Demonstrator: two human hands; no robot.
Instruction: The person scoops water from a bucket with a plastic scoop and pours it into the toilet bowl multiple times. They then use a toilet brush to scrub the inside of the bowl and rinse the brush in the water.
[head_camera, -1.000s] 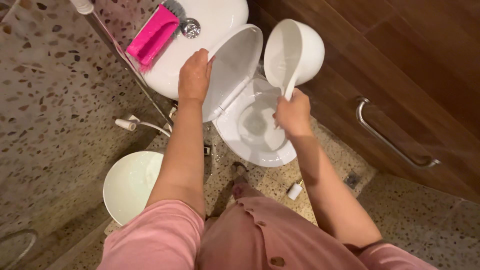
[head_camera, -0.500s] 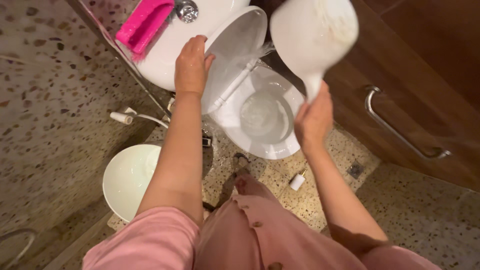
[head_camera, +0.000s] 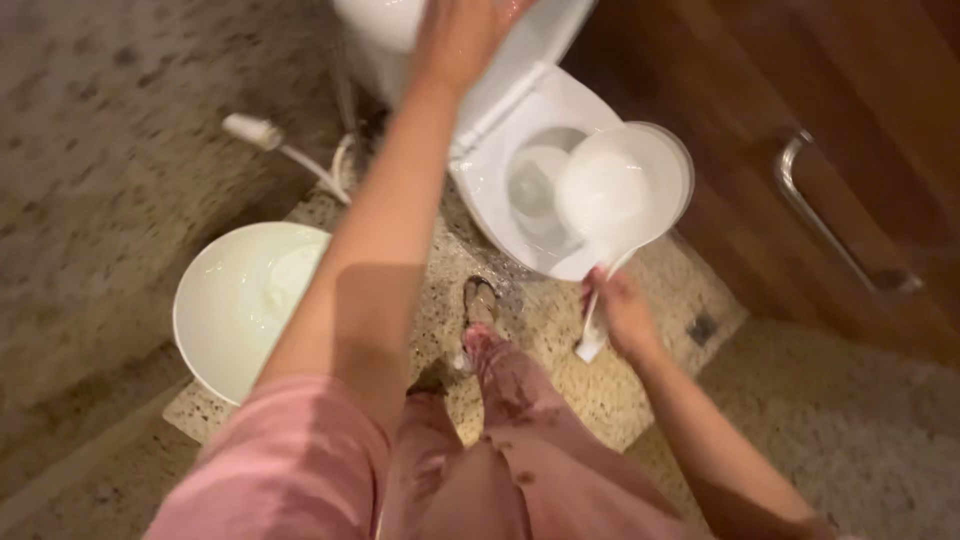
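— White plastic, that dipper (head_camera: 622, 190): where is it sitting?

— It is hovering over the front rim of the toilet bowl (head_camera: 500, 195), mouth turned up toward the camera. The right hand (head_camera: 622, 312) is closing around the end of its long handle, just above the floor (head_camera: 620, 390).

— How is it likely handling?

— Judging by its look, stiff, light and thin-walled, probably slick since the floor beside the bowl is glistening wet. Holding low on the handle, as the hand is doing, is giving reach; nearer the cup would be steadier.

— And the left hand (head_camera: 462, 35)?

— It is reaching up to the raised toilet lid (head_camera: 540, 40); the frame edge is cutting it off, so I cannot tell whether it is gripping or resting flat.

— Counts?

— One dipper, one toilet, one white basin (head_camera: 245, 300) by the floor's left edge, one spray hose (head_camera: 290, 155), one door handle (head_camera: 830, 225).
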